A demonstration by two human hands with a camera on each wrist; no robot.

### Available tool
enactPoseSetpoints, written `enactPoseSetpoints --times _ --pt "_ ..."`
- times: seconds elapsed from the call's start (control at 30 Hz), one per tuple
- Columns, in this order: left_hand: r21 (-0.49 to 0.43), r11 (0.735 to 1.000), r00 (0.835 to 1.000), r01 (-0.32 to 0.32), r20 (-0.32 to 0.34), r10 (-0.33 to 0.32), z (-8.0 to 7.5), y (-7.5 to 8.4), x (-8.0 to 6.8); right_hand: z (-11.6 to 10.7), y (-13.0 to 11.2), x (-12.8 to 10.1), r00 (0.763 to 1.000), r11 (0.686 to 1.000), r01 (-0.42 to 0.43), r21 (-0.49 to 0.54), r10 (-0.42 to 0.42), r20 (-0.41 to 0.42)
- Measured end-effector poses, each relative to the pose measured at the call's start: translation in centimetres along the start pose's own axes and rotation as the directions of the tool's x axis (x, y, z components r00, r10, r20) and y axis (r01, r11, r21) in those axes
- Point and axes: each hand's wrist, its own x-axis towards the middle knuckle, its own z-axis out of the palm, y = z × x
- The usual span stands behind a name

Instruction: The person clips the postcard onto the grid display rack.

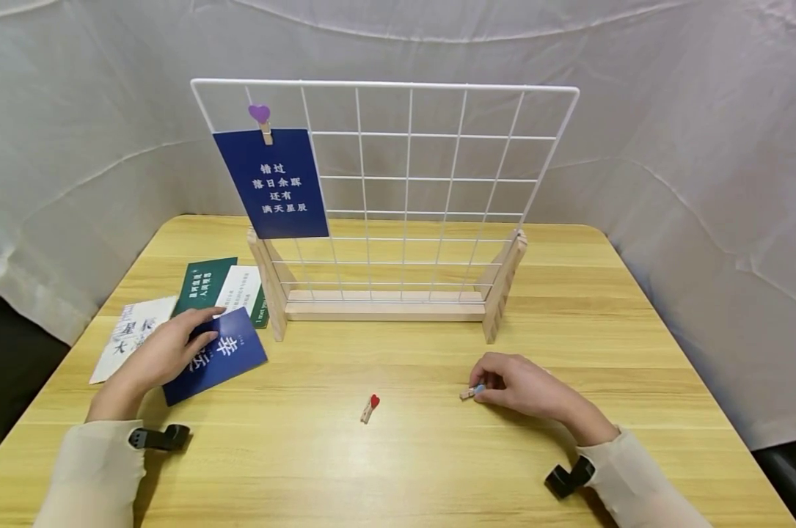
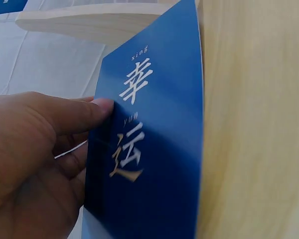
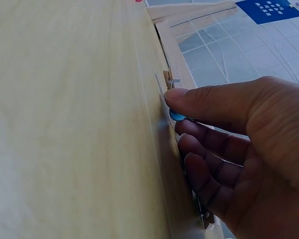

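My left hand (image 1: 163, 352) holds a dark blue card (image 1: 222, 359) with white characters at its left edge, on the table's left side; in the left wrist view the thumb (image 2: 84, 112) lies on top of the blue card (image 2: 154, 149) and the fingers curl under it. My right hand (image 1: 513, 381) pinches a small wooden clothespin with a blue heart (image 1: 472, 392) against the tabletop at the right; the blue heart clothespin (image 3: 175, 115) peeks out under the thumb (image 3: 204, 102). A wooden clothespin with a red heart (image 1: 370, 408) lies loose between the hands.
A white wire grid (image 1: 411, 183) stands in a wooden base (image 1: 384, 304) mid-table, with a blue card (image 1: 272, 183) pinned by a purple-heart clothespin (image 1: 261, 119). Green and white cards (image 1: 209, 287) lie left of it. Grey cloth surrounds the wooden table (image 1: 398, 469).
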Motion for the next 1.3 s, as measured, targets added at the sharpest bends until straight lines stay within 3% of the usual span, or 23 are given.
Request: enactPoseSetpoints --times 0.37,0.6,0.97,1.3 --pt "-0.027 1.0 1.0 -0.015 -0.013 0.015 -0.1 0.5 0.2 0.0 0.1 -0.1 0.999 1.0 0.026 -0.001 -0.026 -0.021" --pt "-0.084 0.996 1.0 0.021 0.0 -0.022 0.1 0.7 0.1 0.0 0.0 0.0 1.0 0.999 0.022 0.027 -0.021 -0.016" --pt "-0.171 0.985 0.994 -0.015 -0.108 -0.004 0.3 1.2 0.3 -0.2 -0.1 0.1 0.999 0.998 -0.034 0.061 0.034 0.007" --pt "-0.258 0.966 0.992 0.014 -0.117 -0.046 0.6 2.4 0.3 -0.2 -0.1 0.0 0.999 0.996 -0.011 0.09 0.015 -0.046"
